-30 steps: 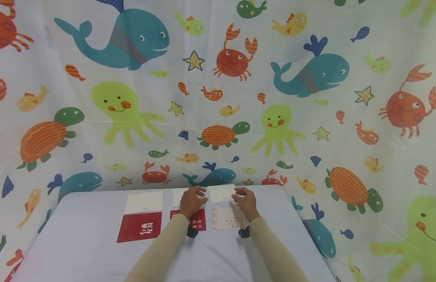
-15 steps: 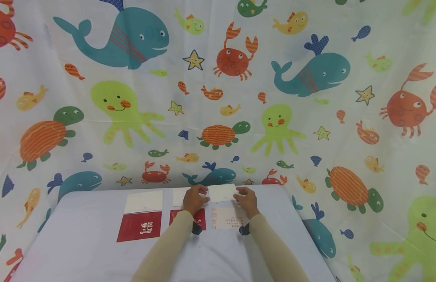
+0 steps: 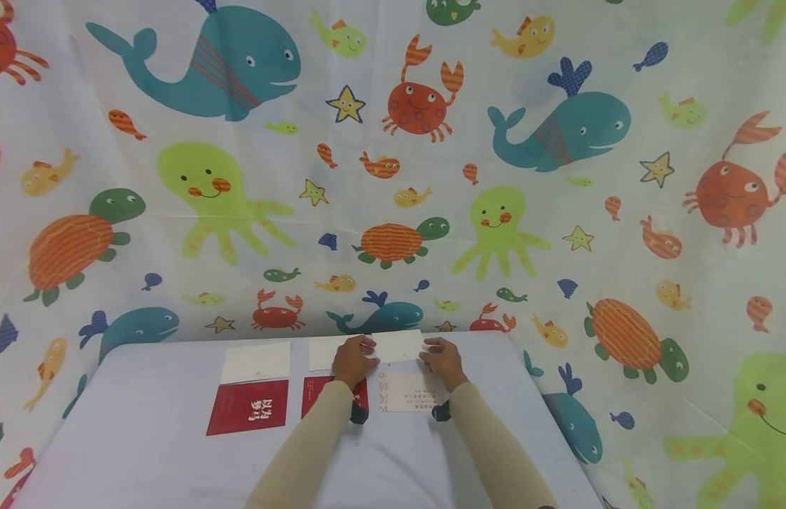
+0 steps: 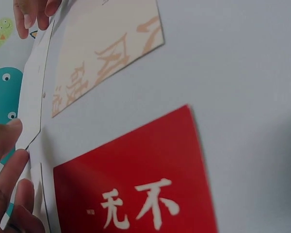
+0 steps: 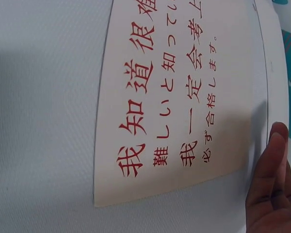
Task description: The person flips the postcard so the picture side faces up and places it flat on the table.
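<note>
A plain white card (image 3: 397, 346) lies at the table's far edge, between both hands. My left hand (image 3: 355, 362) is at the card's left end; in the left wrist view its thumb and index finger (image 4: 13, 167) are right at the card's corner, slightly apart. At the other end is my right hand (image 3: 445, 362), a fingertip (image 5: 280, 130) at the card's near edge, the fingers loosely bent. Just nearer lies a cream card (image 3: 406, 392) with printed characters, partly behind the right hand. A red card (image 3: 314, 393) with white characters is half hidden by the left forearm.
Another white card (image 3: 321, 353) lies at the far edge, its right part behind the left hand. Further left, a white card (image 3: 257, 362) lies above a red card (image 3: 240, 410). A curtain (image 3: 393, 170) printed with sea animals hangs behind the white-covered table (image 3: 145, 445).
My left hand and forearm have shifted slightly right, closer round the white card's left end, covering more of the red card. The right hand stays nearly still. The head view has shifted a little.
</note>
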Demonstrator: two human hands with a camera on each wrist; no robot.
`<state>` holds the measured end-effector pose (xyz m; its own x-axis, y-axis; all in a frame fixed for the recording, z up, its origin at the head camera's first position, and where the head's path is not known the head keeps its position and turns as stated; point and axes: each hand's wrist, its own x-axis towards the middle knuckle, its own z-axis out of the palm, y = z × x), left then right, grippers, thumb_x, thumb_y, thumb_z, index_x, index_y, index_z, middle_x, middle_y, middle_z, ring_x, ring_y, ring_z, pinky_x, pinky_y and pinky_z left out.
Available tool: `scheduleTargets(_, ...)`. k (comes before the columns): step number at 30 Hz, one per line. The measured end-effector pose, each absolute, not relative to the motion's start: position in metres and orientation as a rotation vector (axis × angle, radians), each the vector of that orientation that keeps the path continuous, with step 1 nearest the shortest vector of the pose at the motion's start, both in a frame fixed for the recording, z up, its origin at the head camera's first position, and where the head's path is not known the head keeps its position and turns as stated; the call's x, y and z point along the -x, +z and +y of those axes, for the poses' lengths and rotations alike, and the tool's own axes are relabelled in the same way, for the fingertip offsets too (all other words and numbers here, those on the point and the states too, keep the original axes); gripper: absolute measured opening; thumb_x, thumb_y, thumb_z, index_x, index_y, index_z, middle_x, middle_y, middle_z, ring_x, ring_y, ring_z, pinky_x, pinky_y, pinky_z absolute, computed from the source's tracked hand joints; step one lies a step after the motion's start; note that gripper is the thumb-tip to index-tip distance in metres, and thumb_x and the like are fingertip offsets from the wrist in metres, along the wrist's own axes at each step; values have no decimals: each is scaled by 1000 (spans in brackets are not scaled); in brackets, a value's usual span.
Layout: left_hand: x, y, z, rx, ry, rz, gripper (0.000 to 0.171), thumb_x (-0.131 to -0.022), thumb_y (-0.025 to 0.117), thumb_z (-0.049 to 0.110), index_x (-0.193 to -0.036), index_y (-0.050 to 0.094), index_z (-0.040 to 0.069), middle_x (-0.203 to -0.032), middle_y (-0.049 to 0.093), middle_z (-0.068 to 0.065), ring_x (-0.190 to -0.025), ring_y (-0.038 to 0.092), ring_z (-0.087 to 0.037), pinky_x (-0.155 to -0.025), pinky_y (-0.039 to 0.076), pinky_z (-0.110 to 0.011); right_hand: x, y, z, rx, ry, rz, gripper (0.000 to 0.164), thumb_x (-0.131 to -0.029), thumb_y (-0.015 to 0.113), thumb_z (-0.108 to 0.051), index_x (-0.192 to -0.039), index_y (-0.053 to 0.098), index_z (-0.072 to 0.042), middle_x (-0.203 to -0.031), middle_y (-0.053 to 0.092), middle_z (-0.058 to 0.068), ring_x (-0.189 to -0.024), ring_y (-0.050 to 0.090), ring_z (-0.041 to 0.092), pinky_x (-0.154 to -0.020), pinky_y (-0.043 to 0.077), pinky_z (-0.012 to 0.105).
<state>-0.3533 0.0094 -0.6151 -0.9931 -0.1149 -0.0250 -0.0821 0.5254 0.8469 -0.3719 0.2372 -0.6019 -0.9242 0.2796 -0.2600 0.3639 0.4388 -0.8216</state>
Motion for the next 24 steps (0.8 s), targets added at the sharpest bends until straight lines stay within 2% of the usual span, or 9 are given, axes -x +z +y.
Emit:
scheduleTargets(11,354,-610,10,-220,-1586,-2732,34,-87,88,23,-119,75,18,-116,80,-5,-113,74,-28,-101,59,-57,375,-601,232,-595,-1539,2575,38,-95,79,-12,-132,72,-12,-132,68,17,-106,70,28,-97,62,41)
scheduleTargets(19,355,-610,7,-244,-1591,-2729,34,-88,88,25,-119,75,19,-115,80,-4,-112,74,-28,-99,60,-56,378,-605,236,-656,-1607,2574,25,-98,72,-11,-123,77,-13,-119,76,12,-101,73,24,-95,61,39)
scheduleTargets(24,356,-612,5,-242,-1575,-2743,33,-89,87,26,-119,75,20,-115,80,-4,-112,75,-27,-99,60,-56,376,-604,237,-644,-1663,2532,23,-98,70,-7,-119,79,-12,-122,75,12,-96,72,22,-93,61,36)
